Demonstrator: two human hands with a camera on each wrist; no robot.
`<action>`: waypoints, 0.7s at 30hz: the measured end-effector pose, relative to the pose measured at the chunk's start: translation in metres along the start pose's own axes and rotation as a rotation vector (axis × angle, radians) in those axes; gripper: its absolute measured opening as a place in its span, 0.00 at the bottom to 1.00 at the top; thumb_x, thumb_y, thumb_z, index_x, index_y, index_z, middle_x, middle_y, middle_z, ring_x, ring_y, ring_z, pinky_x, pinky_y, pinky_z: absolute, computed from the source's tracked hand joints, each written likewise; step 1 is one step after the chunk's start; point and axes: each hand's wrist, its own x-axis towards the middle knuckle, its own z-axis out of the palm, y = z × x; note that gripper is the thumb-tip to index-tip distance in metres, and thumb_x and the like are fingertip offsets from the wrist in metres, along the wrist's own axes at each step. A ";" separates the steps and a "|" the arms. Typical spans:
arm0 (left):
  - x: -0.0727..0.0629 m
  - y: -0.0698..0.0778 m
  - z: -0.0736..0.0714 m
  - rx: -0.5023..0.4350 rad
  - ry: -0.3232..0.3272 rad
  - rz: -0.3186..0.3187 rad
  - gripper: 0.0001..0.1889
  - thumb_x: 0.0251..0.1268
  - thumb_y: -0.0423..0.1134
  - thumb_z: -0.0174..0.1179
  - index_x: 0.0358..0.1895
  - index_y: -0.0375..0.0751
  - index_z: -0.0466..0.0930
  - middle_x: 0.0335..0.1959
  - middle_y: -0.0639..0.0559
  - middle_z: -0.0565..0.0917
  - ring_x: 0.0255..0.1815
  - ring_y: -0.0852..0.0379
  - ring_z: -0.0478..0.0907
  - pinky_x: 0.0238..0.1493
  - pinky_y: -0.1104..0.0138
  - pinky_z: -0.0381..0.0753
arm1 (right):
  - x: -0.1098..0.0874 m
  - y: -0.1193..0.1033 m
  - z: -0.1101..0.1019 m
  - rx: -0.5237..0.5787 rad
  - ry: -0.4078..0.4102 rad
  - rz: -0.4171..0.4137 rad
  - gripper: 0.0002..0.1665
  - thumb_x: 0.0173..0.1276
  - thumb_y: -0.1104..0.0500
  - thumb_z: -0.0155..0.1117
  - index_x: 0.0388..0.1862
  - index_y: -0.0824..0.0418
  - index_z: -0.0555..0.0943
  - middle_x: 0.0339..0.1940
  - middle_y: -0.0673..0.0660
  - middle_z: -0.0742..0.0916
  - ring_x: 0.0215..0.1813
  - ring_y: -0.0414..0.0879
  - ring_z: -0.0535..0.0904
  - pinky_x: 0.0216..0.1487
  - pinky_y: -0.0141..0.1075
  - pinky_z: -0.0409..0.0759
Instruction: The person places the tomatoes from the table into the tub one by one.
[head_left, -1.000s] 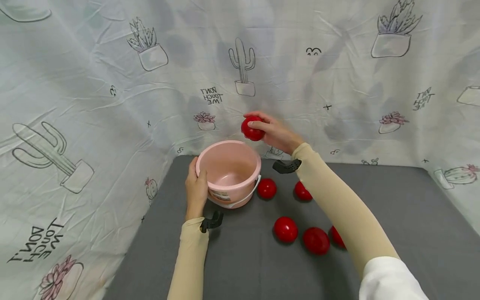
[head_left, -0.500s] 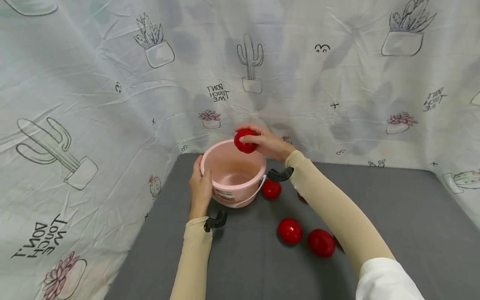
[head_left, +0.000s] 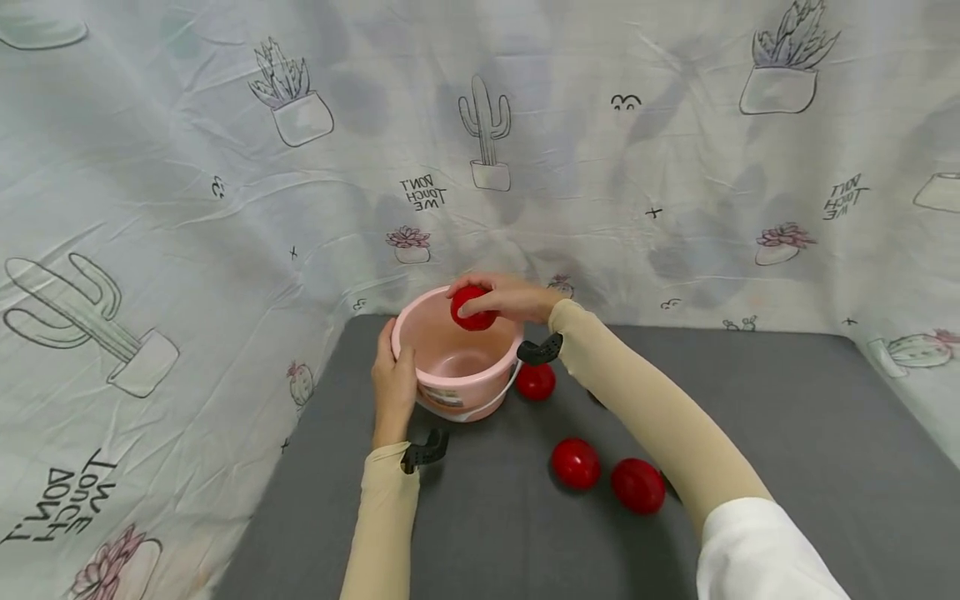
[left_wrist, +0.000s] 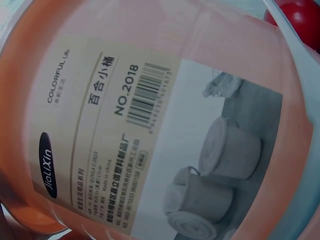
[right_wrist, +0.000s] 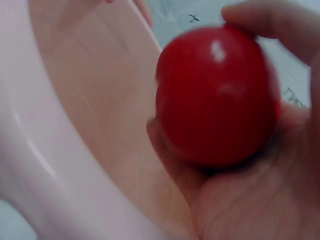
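Observation:
A pink plastic bucket [head_left: 495, 379] with a white handle stands upright on the grey table; its inside looks bare where I can see it. My left hand [head_left: 393, 387] holds the bucket's left side near the rim. In the left wrist view the bucket's printed label [left_wrist: 150, 135] fills most of the picture. Over the bucket's opening, at its back right, my right hand [head_left: 513, 300] grips a glossy red apple [head_left: 471, 310]. The right wrist view shows this apple [right_wrist: 217, 97] between thumb and fingers, beside the pink rim [right_wrist: 50, 155].
One red apple [head_left: 536, 382] lies just right of the bucket. Two more red apples [head_left: 575, 464] [head_left: 637, 486] lie nearer the front, by the right forearm, which hides part of the table [head_left: 480, 517]. A patterned cloth [head_left: 570, 108] hangs behind and at the left.
My right hand has carried the apple left and down, from beyond the bucket's back right rim to over its opening. The left hand keeps its hold on the bucket.

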 end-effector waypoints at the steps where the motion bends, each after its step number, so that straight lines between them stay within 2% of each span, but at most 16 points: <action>1: 0.000 -0.001 0.000 0.002 0.002 0.001 0.31 0.73 0.42 0.45 0.79 0.52 0.60 0.78 0.49 0.66 0.76 0.48 0.65 0.77 0.49 0.64 | 0.001 -0.001 0.001 -0.072 0.007 0.006 0.35 0.66 0.52 0.65 0.71 0.59 0.71 0.64 0.57 0.78 0.62 0.51 0.76 0.59 0.41 0.82; 4: 0.000 -0.001 -0.001 0.006 0.004 0.005 0.30 0.74 0.42 0.45 0.79 0.51 0.60 0.78 0.48 0.66 0.76 0.48 0.65 0.77 0.49 0.64 | 0.002 -0.004 0.003 -0.300 0.020 0.012 0.34 0.64 0.49 0.66 0.69 0.54 0.74 0.62 0.54 0.80 0.62 0.50 0.77 0.60 0.42 0.82; 7: 0.000 -0.002 -0.001 0.010 0.006 0.006 0.30 0.74 0.41 0.45 0.79 0.51 0.60 0.79 0.48 0.66 0.77 0.48 0.65 0.78 0.49 0.64 | 0.003 -0.008 0.006 -0.444 0.003 0.024 0.34 0.64 0.50 0.66 0.70 0.55 0.74 0.63 0.55 0.80 0.62 0.50 0.76 0.60 0.40 0.82; 10: 0.000 -0.002 -0.001 0.013 0.019 0.013 0.30 0.73 0.41 0.45 0.79 0.51 0.61 0.78 0.48 0.66 0.76 0.48 0.65 0.77 0.49 0.65 | 0.006 -0.010 0.009 -0.497 -0.037 0.033 0.34 0.64 0.53 0.66 0.70 0.58 0.73 0.62 0.56 0.80 0.61 0.50 0.75 0.58 0.37 0.82; 13: 0.000 -0.002 -0.001 0.012 0.032 0.021 0.30 0.74 0.42 0.45 0.78 0.51 0.61 0.78 0.49 0.66 0.76 0.49 0.65 0.76 0.49 0.66 | 0.009 -0.012 0.010 -0.506 -0.078 0.042 0.33 0.64 0.56 0.67 0.68 0.60 0.74 0.60 0.57 0.79 0.60 0.50 0.75 0.56 0.37 0.83; 21: 0.000 0.000 0.002 0.028 0.014 0.014 0.30 0.74 0.42 0.45 0.79 0.53 0.61 0.79 0.51 0.65 0.77 0.50 0.65 0.77 0.50 0.65 | 0.012 -0.010 0.009 -0.606 -0.159 0.096 0.33 0.63 0.52 0.70 0.65 0.60 0.74 0.59 0.55 0.79 0.60 0.48 0.73 0.57 0.35 0.81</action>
